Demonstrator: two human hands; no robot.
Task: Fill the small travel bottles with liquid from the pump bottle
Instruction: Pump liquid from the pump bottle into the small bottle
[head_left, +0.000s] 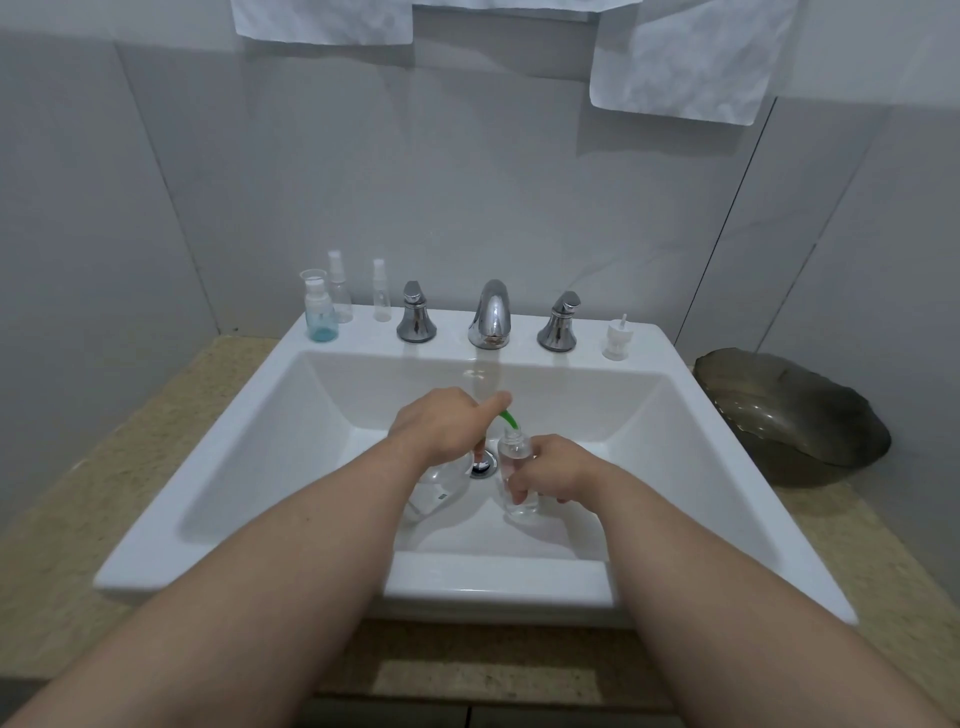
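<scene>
Right hand (551, 474) is wrapped round a small clear travel bottle (514, 451), held upright over the sink (498, 578) basin with its mouth right at the green spout (508, 417). Can't tell how full it is. Left hand (441, 426) is curled over the pump bottle (434, 493), thumb out along the spout, and that bottle is mostly hidden. On the back ledge stand a blue-liquid bottle (320, 318), a tall clear sprayer (340, 296) and a short clear sprayer (382, 299).

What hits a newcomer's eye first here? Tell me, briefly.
Over the white sink, the left hand grips a clear pump bottle by its green spout, aimed into a small clear travel bottle held in the right hand. The chrome faucet stands mid-ledge, three little bottles at its left.
</scene>
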